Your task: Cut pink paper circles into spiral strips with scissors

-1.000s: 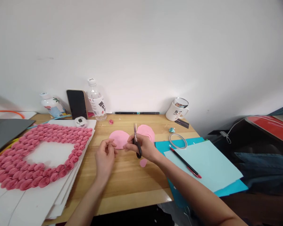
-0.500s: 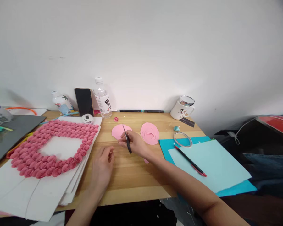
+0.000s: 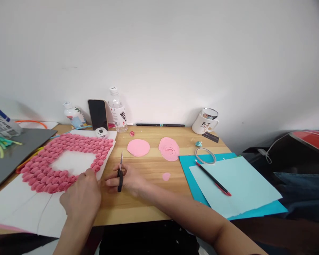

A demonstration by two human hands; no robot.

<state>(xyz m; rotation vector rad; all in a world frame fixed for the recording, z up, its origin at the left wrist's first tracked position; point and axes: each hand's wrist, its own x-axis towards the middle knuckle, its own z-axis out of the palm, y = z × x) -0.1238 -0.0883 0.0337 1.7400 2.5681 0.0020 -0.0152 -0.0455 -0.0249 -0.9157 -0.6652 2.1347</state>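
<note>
Black-handled scissors (image 3: 120, 180) are in my right hand (image 3: 127, 177), their blades pointing up and away. My right hand is over the wooden table, just right of the white paper (image 3: 71, 161). On that paper, rows of pink rolled paper roses (image 3: 42, 164) form a four-sided frame. My left hand (image 3: 82, 193), back upward and fingers curled, rests at the frame's near right corner and covers some roses; its fingertips are hidden. Beyond the scissors lie a pink paper disc (image 3: 138, 147), a spiral-cut pink disc (image 3: 169, 148) and a small pink scrap (image 3: 166, 176).
Along the wall stand a phone (image 3: 98, 114), a plastic bottle (image 3: 118, 113), a white bottle (image 3: 74, 116) and a mug (image 3: 204, 122). To the right, a tape ring (image 3: 205, 156) and a pen (image 3: 212, 179) lie on blue sheets (image 3: 241, 187). A small pink roll (image 3: 132, 133) sits farther back.
My right hand has moved left and nearer with the scissors, away from the pink disc. My left hand has moved left from the bare table onto the corner of the rose frame.
</note>
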